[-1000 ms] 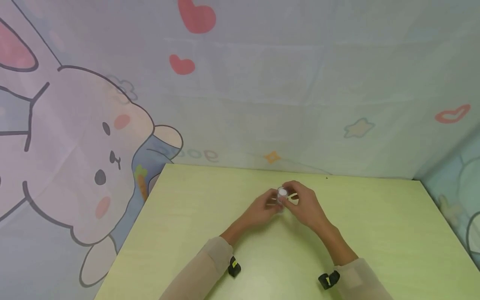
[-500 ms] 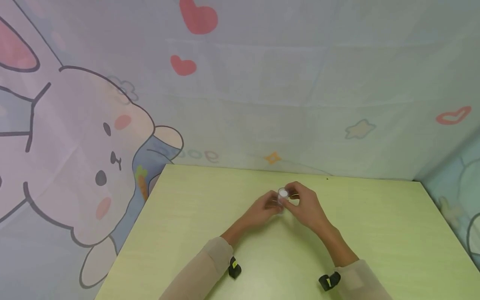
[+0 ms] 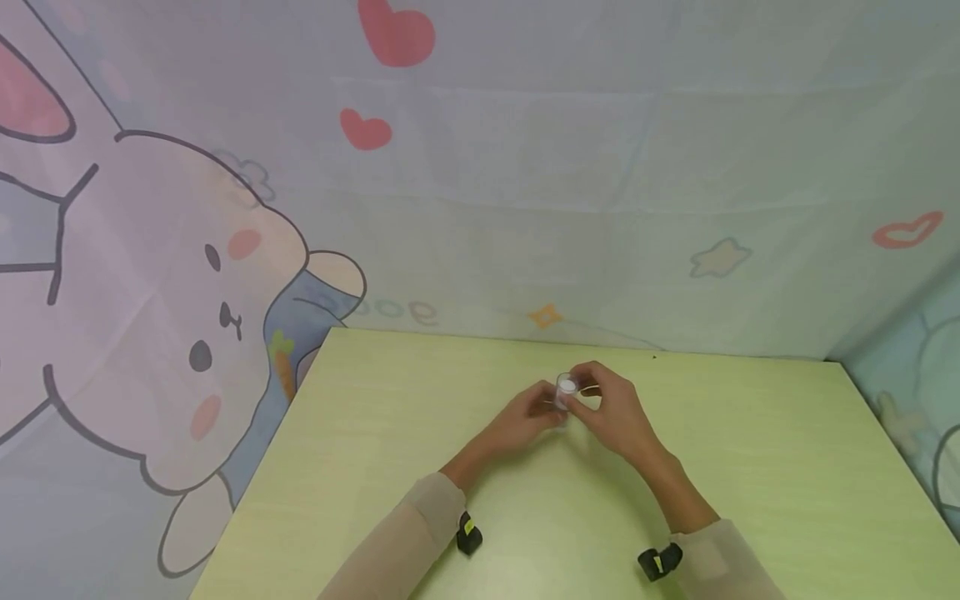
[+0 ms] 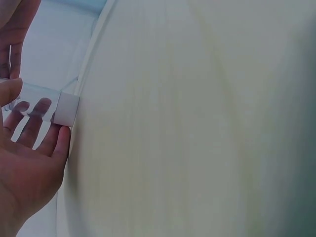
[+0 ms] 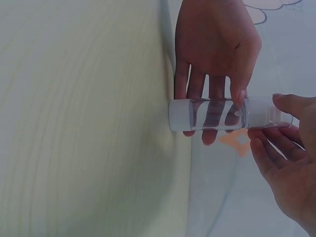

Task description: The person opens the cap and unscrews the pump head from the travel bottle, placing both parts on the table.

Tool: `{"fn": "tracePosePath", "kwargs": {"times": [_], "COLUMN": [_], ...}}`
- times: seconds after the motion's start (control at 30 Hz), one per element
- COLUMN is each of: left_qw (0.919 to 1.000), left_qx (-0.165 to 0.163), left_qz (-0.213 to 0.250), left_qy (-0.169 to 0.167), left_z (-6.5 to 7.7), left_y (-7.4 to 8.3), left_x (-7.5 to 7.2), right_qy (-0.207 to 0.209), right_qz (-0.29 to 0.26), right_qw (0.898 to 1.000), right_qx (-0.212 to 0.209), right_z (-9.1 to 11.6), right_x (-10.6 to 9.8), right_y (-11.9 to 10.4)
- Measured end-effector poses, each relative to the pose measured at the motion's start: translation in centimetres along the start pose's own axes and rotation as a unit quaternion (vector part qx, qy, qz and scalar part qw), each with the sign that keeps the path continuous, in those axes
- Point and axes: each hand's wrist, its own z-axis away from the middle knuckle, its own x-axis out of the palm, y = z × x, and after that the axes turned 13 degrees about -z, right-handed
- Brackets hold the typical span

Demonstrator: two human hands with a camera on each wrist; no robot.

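Observation:
A slim clear bottle (image 5: 201, 116) stands upright between both hands, close over the table's far part. It has a white base (image 5: 180, 115), a white collar (image 5: 257, 112) and a clear cap (image 5: 285, 118) on top. My left hand (image 3: 521, 423) holds the see-through body, its fingers showing behind the wall and its thumb on the near side in the right wrist view. My right hand (image 3: 617, 410) pinches the top between thumb and fingers, at the collar and cap. From the left wrist view the bottle's white base (image 4: 66, 109) shows beside the left hand's fingers.
The pale yellow-green table (image 3: 360, 433) runs up to a cloth backdrop (image 3: 510, 242) printed with a rabbit and hearts. Black wrist cameras sit at both sleeve cuffs. A dark cable (image 3: 937, 467) hangs at the far right.
Both hands stay nearly in place. The clear rim at the bottle's top shows a little more above its white part, and the right hand has shifted very slightly right.

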Motion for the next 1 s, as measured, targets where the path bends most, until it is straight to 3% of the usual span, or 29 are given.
{"fn": "tracePosePath", "kwargs": {"times": [0.3,0.67,1.0], "left_qw": [0.9996,0.9993,0.9991], "left_qx": [0.009,-0.003,0.006], "left_qz": [-0.022,-0.038,-0.042], "left_qy": [-0.012,-0.005,-0.003], "left_z": [-0.11,0.03,-0.36], "left_y": [0.12,0.11,-0.16], "left_x": [-0.27,-0.18,-0.21], "right_qy": [0.0,0.004,0.015], "right_qz": [0.0,-0.002,-0.005], "right_qw": [1.0,1.0,1.0], "right_qx": [-0.001,-0.016,-0.009], "right_z": [-0.09,0.05,0.18], "right_x": [-0.14,-0.13,-0.03], "right_y": [-0.28,-0.63,-0.44]}}
